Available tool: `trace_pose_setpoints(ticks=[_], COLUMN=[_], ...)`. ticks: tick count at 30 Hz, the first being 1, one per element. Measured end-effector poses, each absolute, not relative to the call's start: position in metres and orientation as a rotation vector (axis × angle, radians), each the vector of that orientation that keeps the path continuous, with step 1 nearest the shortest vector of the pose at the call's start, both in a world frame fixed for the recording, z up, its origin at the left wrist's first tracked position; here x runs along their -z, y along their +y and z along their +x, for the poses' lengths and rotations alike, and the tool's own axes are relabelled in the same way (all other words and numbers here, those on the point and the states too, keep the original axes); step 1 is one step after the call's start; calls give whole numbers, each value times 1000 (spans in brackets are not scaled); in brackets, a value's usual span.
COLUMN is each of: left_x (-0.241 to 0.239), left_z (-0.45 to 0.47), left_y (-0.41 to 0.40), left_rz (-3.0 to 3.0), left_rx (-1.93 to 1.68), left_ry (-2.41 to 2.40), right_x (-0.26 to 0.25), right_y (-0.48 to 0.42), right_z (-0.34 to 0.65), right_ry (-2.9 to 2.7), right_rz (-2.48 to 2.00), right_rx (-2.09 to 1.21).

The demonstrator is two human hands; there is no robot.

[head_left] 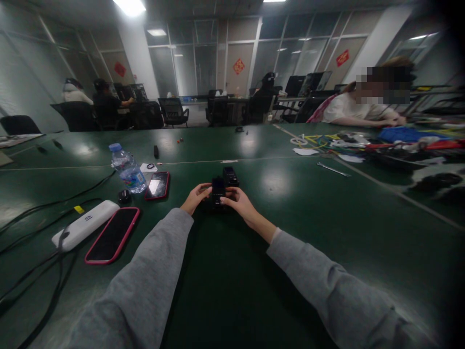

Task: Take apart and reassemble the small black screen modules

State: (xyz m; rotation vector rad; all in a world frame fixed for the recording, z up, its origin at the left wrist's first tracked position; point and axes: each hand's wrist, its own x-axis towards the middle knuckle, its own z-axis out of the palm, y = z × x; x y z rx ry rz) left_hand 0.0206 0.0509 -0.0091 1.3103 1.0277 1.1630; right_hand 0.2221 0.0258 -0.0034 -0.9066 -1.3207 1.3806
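Observation:
Between my two hands is a small black device (218,192) with a dark face and small pale markings, on or just above the green table. My left hand (197,198) grips its left side with bent fingers. From the right, my right hand (242,204) closes on it, the thumb on its lower front. A second black device (230,175) of similar look stands right behind it, close to my right fingers. Whether the two devices touch, I cannot tell.
On the green table (232,291), left, lie a pink-cased phone (112,236), a white power bank (86,225), cables, a water bottle (128,169) and a red-edged phone (157,185). A wrench (333,169) and tangled cables (327,140) lie right, near a seated person (358,109).

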Motion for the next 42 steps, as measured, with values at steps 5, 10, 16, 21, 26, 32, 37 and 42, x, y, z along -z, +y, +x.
trace_pose_setpoints(ticks=[5,10,16,21,26,32,37,42], left_x=[7,8,13,14,13,15,10,4], left_z=[21,21,21,23,22,19,15,20], left_y=[49,51,55,54,54,57,54,49], left_rz=[1301,1299,1247,1185,1151,1149,1189,1207], left_rx=[-1151,-1172,-1189,-1247,-1278,-1370,-1434,-1407], left_ry=[1032,1033,1013,928,982,1048,1176,1192], right_x=[2,4,0,-8,-8,-9,-11,-11], right_y=[25,26,25,25,24,19,16,11], right_z=[222,223,219,212,208,207,210,210], right_ry=[-1330,-1331,-1334,-1501,-1596,-1656,-1782,-2002], right_rz=[-911,-902,-917,-943,-1000,-1092,-1099,-1086], right_rx=[-1383,-1375,-1314,-1026,-695,-422,-307,-121])
